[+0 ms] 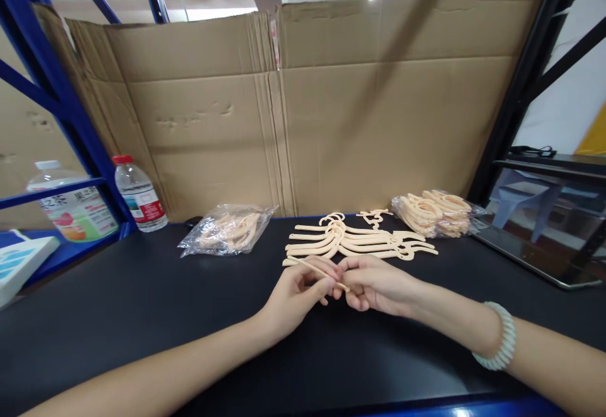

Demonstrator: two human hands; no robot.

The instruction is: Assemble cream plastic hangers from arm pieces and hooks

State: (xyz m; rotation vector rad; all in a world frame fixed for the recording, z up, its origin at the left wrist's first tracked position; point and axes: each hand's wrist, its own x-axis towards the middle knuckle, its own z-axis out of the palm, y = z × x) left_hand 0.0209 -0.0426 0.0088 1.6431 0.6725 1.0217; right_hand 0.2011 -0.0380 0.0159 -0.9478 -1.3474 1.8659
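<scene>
Both hands, left hand [296, 291] and right hand [374, 286], pinch one thin hanger [316, 269] (flimsy-looking); twisting could snap it.

warehouse packing bench | blue steel racking [57, 98] | cardboard backing [331, 108] | bagged hangers [227, 229]

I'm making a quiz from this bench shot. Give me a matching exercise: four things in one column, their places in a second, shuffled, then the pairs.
Things:
1. thin peach piece
2. water bottle
3. loose peach hangers
4. pale bracelet

Places:
A. on the right wrist
B. spread on the black bench top beyond the hands
C. held between left hand and right hand
D. standing at the far left by the blue rack post

Pairs: 1-C, 2-D, 3-B, 4-A
</scene>
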